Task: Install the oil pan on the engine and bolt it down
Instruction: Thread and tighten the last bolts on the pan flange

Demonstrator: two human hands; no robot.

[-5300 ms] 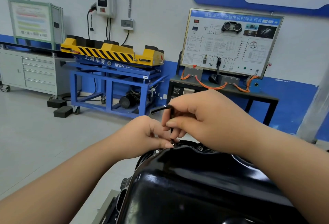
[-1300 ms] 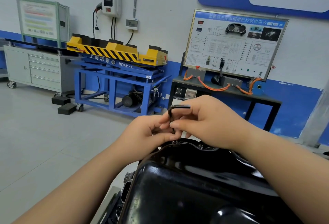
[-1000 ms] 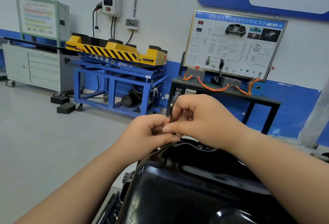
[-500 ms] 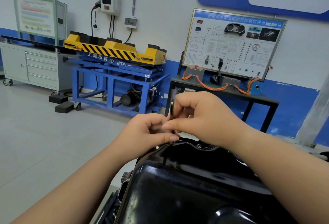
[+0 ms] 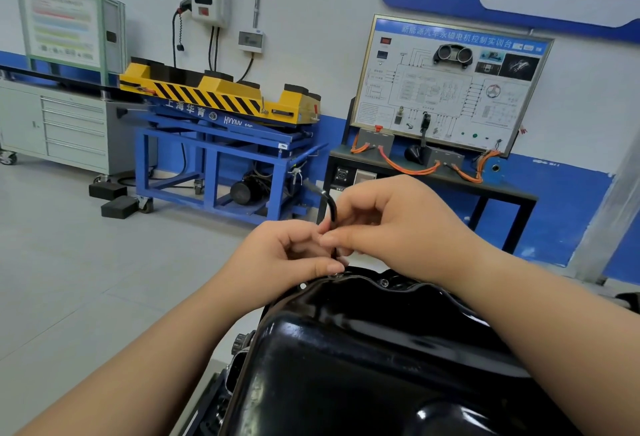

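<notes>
The glossy black oil pan (image 5: 363, 359) sits upside down on the engine, filling the lower middle of the view. A black L-shaped hex key (image 5: 330, 208) stands upright in a bolt (image 5: 335, 275) on the pan's far flange, its short arm pointing up-left. My right hand (image 5: 391, 227) pinches the key's shaft. My left hand (image 5: 284, 255) is curled beside it, fingertips at the lower shaft just above the bolt. A second bolt (image 5: 383, 283) sits in the flange to the right.
Part of the engine (image 5: 239, 349) shows at the pan's left edge. Across the grey floor stand a blue trolley with a yellow striped lift (image 5: 221, 103), a grey drawer cabinet (image 5: 69, 127) and a training board on a black desk (image 5: 446, 89).
The hex key's short arm has swung round from pointing right to pointing up-left as my right hand turns it. Both hands stay at the same bolt.
</notes>
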